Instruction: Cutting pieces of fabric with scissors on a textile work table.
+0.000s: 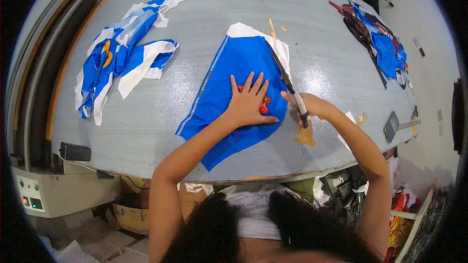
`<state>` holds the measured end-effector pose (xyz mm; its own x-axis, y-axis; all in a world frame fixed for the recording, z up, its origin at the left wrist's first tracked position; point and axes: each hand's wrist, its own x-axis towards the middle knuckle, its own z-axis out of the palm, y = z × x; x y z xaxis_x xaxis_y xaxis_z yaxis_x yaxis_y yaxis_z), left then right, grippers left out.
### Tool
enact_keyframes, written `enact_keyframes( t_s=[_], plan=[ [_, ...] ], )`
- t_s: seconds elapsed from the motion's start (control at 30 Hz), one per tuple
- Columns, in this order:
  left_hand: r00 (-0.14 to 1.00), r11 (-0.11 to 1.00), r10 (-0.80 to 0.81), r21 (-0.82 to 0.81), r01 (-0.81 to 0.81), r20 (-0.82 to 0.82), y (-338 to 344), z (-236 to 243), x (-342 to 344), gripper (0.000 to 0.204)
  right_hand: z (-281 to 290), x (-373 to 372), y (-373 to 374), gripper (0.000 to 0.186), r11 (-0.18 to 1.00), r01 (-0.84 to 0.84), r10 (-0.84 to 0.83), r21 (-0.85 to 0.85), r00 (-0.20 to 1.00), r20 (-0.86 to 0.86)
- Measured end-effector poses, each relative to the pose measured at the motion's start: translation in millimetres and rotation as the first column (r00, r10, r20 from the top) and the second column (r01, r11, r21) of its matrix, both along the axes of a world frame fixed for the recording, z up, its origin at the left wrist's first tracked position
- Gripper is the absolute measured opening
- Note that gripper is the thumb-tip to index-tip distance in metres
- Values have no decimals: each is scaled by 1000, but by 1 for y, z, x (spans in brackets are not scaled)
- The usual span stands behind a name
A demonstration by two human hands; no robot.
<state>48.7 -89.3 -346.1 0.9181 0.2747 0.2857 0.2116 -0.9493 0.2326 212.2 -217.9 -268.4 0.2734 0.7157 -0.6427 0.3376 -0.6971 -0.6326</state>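
Observation:
A blue fabric panel (209,102) with a patterned strip down its left edge and a red print lies flat in the middle of the table. White fabric (241,30) shows from under its far end and right side. My left hand (247,103) presses on the panel with fingers spread, partly covering the red print. At the panel's right edge, my right hand (314,106) grips a pair of scissors (282,68), whose dark blades point away from me along the blue and white border. How far the blades are apart cannot be made out.
Blue and white cloth pieces (134,36) lie heaped at the left of the table (204,7). Another pile of coloured scraps (385,48) sits far right, with a phone (391,126) nearer. A black box (75,151) rests at the left corner, by a machine (48,190).

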Motion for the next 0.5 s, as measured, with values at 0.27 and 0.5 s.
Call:
enact_keyframes(
  t_s=[0.27, 0.5],
  plan=[
    [1000, 1000, 6, 7, -6, 4, 1, 0, -1, 108, -8, 0, 7, 62, 998, -6, 4, 63, 999, 39],
    [1000, 1000, 3, -3, -3, -8, -2, 1, -1, 109, -2, 8, 27, 62, 999, 33, -33, 0, 995, -97]
  ],
)
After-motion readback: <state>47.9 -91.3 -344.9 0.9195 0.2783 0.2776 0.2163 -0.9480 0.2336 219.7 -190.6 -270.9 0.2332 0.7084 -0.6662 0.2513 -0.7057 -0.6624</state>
